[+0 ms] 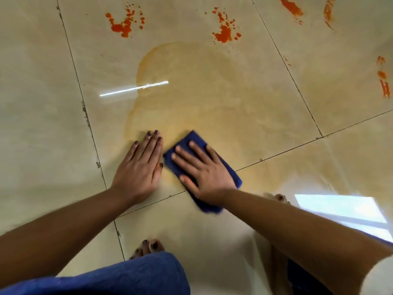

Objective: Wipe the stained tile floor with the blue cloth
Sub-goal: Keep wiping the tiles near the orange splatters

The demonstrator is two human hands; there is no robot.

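The blue cloth (192,143) lies folded flat on the beige tile floor (42,103), at the near edge of a wide yellowish smear (202,92). My right hand (202,169) presses flat on the cloth with fingers spread and straight. Just left of the cloth, my left hand (140,167) rests flat on the bare tile, fingers straight. Orange-red splatters (225,33) mark the tiles farther away, with another patch (123,24) at the upper left.
More orange streaks (383,81) run along the right side and the top right (291,6). Dark grout lines cross the floor. My bare foot (151,246) and blue-clad knee (127,275) are at the bottom. A window reflection (340,211) shines at the lower right.
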